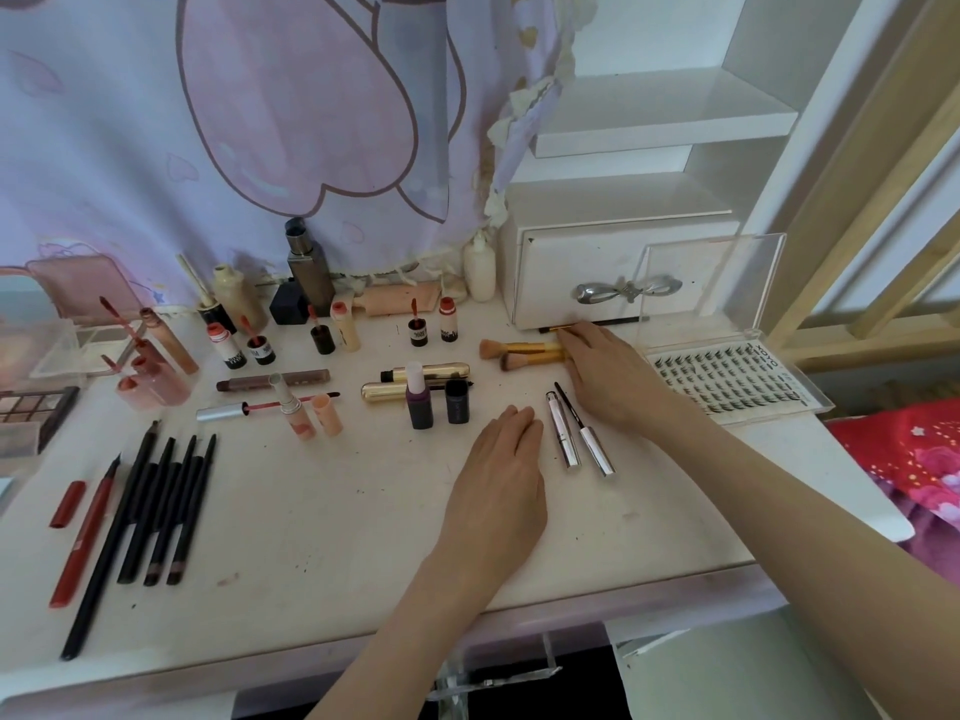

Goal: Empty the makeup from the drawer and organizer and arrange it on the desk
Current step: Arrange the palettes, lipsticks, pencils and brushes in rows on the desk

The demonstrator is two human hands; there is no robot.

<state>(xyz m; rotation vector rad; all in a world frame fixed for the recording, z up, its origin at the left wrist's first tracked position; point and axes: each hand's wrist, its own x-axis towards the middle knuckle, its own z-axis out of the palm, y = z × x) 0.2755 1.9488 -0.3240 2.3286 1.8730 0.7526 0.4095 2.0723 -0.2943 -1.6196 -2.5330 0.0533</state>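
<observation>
My right hand (613, 376) lies over the handle ends of two gold makeup brushes (519, 354), fingers fairly straight, just in front of the white drawer box (566, 262). A thin gold-and-black stick (551, 330) lies along the box's base at my fingertips. My left hand (498, 475) rests flat on the white desk (311, 517). Between the hands lie a silver mascara tube (565, 436) and its wand (595, 446).
Dark pencils (156, 501) and a red liner (83, 537) lie in a row at the left. Lip glosses (156, 366), small bottles and gold tubes (415, 389) fill the back and middle. An open clear lash case (727, 379) sits at the right, by the desk edge.
</observation>
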